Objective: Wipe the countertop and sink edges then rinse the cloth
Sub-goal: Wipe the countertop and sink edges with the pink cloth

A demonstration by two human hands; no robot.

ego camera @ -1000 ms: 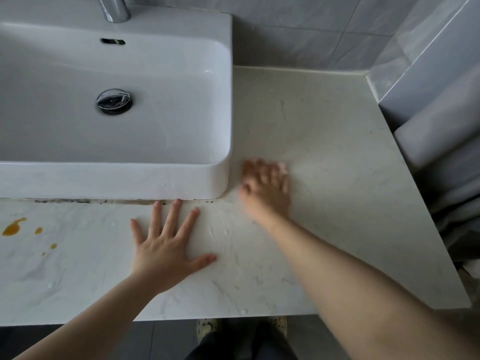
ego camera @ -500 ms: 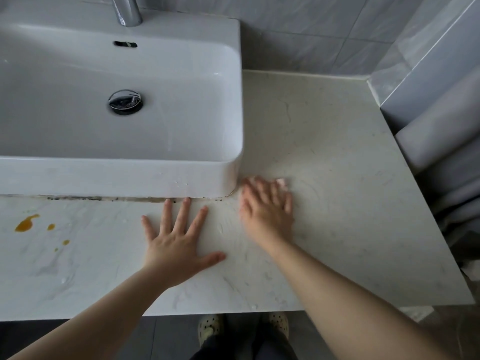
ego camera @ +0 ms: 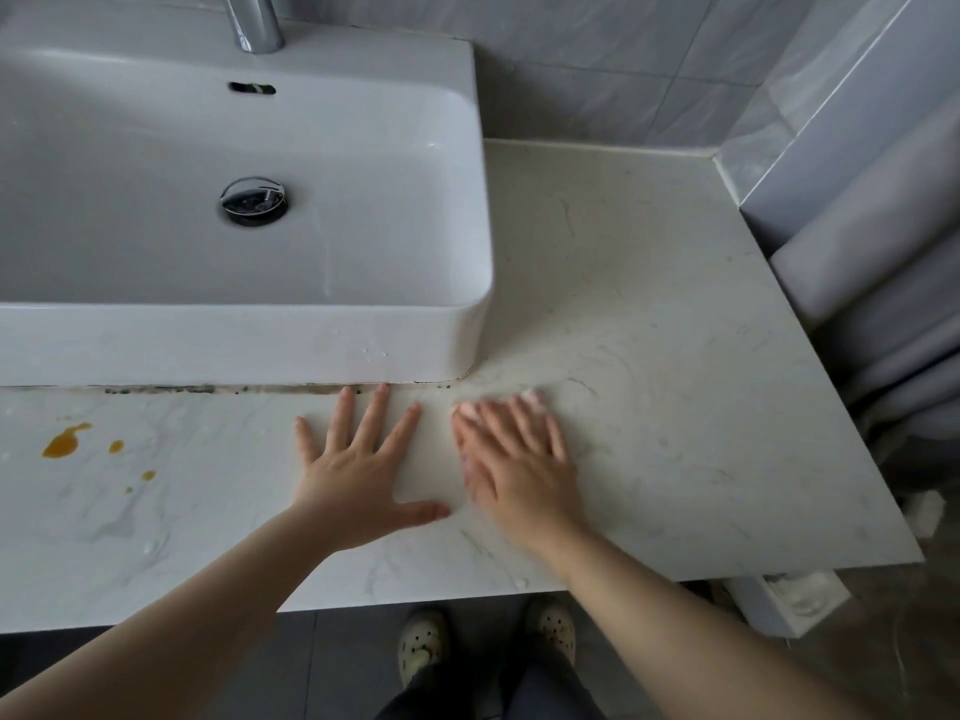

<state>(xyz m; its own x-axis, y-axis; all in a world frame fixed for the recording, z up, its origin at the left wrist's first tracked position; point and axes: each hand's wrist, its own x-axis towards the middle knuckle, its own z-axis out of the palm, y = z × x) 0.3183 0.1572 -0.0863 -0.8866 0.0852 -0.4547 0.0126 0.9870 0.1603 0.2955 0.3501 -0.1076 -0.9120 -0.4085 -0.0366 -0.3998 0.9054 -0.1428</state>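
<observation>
My right hand [ego camera: 519, 465] lies flat on the pale marble countertop [ego camera: 675, 356], just in front of the white sink's [ego camera: 208, 345] right front corner. Its fingers are straight and blurred with motion. A small pale pink cloth [ego camera: 534, 396] peeks out beyond the fingertips; most of it is hidden beneath the hand. My left hand [ego camera: 358, 475] presses on the counter with fingers spread, its fingertips close to the sink's front base. It holds nothing.
Orange stains [ego camera: 65, 441] dot the counter at the left. A dark grimy line [ego camera: 208, 389] runs along the sink base. The tap [ego camera: 254, 18] and drain plug [ego camera: 253, 200] are at the back. Grey fabric [ego camera: 883, 304] hangs at the right, above a white bin [ego camera: 789, 600].
My right hand has slid back toward me and slightly left, from beside the sink's corner to in front of it. The left hand has stayed planted on the counter.
</observation>
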